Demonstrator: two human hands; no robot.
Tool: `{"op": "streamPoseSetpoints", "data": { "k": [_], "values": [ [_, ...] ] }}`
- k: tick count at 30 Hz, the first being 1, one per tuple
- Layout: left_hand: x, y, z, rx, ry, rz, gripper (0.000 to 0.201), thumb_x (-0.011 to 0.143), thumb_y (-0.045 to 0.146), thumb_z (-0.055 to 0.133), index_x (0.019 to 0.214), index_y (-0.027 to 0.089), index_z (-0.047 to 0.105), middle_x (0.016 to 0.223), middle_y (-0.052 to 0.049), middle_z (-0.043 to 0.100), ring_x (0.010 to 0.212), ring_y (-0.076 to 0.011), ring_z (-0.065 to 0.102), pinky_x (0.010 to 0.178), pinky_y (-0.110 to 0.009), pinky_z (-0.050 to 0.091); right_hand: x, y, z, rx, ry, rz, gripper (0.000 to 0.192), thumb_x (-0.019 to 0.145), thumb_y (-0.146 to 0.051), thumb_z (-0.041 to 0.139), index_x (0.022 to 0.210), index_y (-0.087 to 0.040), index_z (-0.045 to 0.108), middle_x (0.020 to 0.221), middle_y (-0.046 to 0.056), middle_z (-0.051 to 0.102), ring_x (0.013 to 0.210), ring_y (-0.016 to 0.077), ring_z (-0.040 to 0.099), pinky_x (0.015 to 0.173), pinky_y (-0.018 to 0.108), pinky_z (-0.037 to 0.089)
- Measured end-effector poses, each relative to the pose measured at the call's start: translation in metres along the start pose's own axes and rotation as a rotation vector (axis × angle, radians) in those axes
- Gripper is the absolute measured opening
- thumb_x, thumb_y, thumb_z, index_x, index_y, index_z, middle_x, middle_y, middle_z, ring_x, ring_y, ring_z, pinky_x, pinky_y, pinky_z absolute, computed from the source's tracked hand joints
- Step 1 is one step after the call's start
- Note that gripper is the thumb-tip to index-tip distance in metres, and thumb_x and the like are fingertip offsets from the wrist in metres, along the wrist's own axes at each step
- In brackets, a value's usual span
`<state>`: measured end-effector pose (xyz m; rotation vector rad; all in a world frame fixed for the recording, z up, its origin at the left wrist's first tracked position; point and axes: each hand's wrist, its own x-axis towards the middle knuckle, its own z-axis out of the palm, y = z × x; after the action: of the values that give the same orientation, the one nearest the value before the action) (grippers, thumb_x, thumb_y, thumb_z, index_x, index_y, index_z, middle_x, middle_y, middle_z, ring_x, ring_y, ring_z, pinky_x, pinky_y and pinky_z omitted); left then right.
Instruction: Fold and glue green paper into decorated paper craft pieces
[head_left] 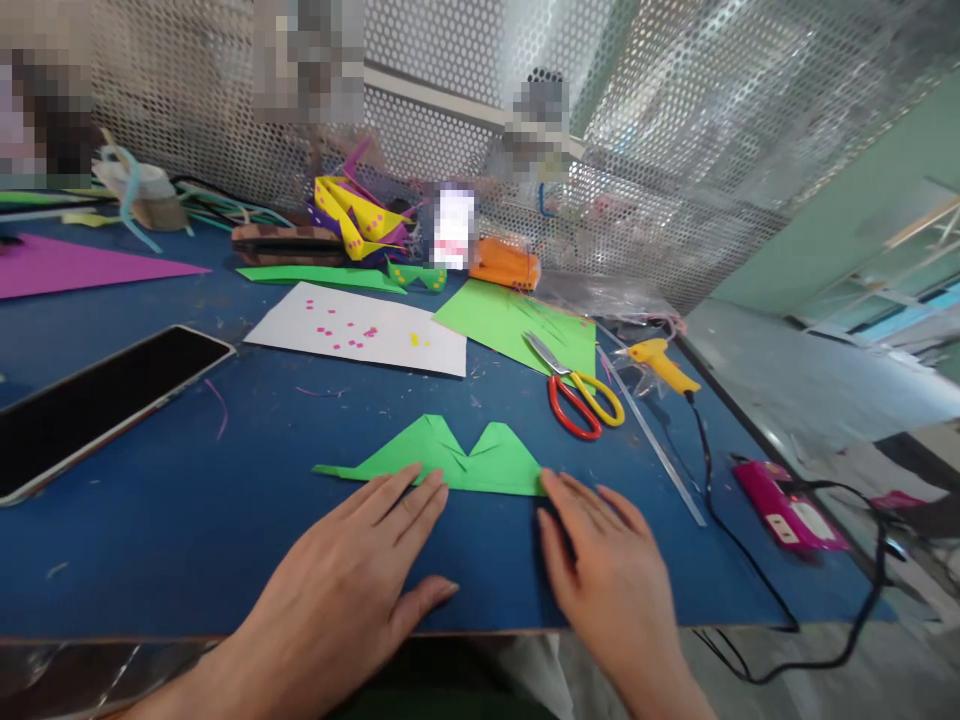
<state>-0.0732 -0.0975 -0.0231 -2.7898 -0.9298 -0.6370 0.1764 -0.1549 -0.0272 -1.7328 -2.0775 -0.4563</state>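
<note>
A folded green paper [480, 470] with two peaks and a notch between them lies on the blue table in front of me. A thin strip sticks out at its left end. My left hand [352, 560] rests flat, its fingertips on the paper's lower edge and its thumb spread away. My right hand [607, 555] touches the paper's right end with its fingertips. Its fingers are bent a little, and the thumb stays apart below them. Behind the paper, to the right, lie scissors [574, 395] with one red and one yellow handle, blades slightly apart.
A phone [112, 405] lies at left. Farther back are white paper [360, 335] with small dots, light green paper [525, 325], purple paper [90, 268] and yellow folded pieces [356, 220]. At right, a yellow glue gun [664, 367], its cord, a clear strip [660, 450] and a pink power strip [787, 510].
</note>
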Motion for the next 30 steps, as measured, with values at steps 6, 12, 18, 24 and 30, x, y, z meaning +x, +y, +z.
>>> {"op": "streamPoseSetpoints", "data": {
  "k": [6, 12, 18, 24, 30],
  "values": [
    [0.003, 0.002, -0.005, -0.01, -0.034, 0.003, 0.056, 0.094, 0.048, 0.059, 0.132, 0.008, 0.063, 0.135, -0.012, 0.065, 0.121, -0.034, 0.063, 0.098, -0.047, 0.054, 0.005, 0.028, -0.005, -0.219, 0.122, -0.08, 0.032, 0.099, -0.025, 0.054, 0.123, -0.008, 0.065, 0.118, 0.014, 0.073, 0.114, 0.0303, 0.066, 0.102, 0.047, 0.041],
    [0.002, 0.002, -0.002, -0.061, -0.068, -0.047, 0.055, 0.091, 0.046, 0.062, 0.133, 0.009, 0.062, 0.136, -0.013, 0.065, 0.123, -0.0344, 0.062, 0.101, -0.049, 0.053, 0.043, -0.014, 0.001, -0.138, 0.011, -0.545, 0.032, 0.094, -0.006, 0.045, 0.114, -0.008, 0.07, 0.117, 0.013, 0.072, 0.106, 0.0265, 0.064, 0.099, 0.045, 0.041],
    [-0.004, 0.002, -0.01, -0.161, 0.137, -0.067, 0.052, 0.092, 0.034, 0.064, 0.139, 0.014, 0.056, 0.137, -0.012, 0.064, 0.126, -0.0281, 0.06, 0.106, -0.044, 0.052, 0.077, -0.007, -0.004, 0.042, -0.118, -0.49, 0.024, 0.088, -0.007, 0.049, 0.086, -0.013, 0.072, 0.076, 0.007, 0.066, 0.066, 0.0189, 0.056, 0.066, 0.035, 0.042],
    [0.017, 0.018, -0.047, -0.503, 0.6, -0.196, 0.034, 0.086, 0.007, 0.06, 0.113, 0.026, 0.069, 0.102, -0.002, 0.075, 0.094, -0.0195, 0.069, 0.083, -0.035, 0.058, 0.136, 0.039, 0.007, 1.137, -0.045, 0.487, 0.021, 0.077, -0.039, 0.071, 0.072, -0.02, 0.066, 0.065, 0.0, 0.065, 0.066, 0.019, 0.061, 0.064, 0.032, 0.05],
    [0.083, 0.032, -0.037, -1.479, 0.849, -0.818, 0.022, 0.09, 0.032, 0.058, 0.096, 0.017, 0.073, 0.089, -0.006, 0.072, 0.077, -0.0151, 0.064, 0.061, -0.026, 0.051, 0.14, 0.051, 0.043, 1.349, -0.124, 0.625, 0.031, 0.06, -0.044, 0.08, 0.069, -0.019, 0.064, 0.06, 0.002, 0.066, 0.058, 0.0185, 0.063, 0.058, 0.033, 0.054]
  ]
}}
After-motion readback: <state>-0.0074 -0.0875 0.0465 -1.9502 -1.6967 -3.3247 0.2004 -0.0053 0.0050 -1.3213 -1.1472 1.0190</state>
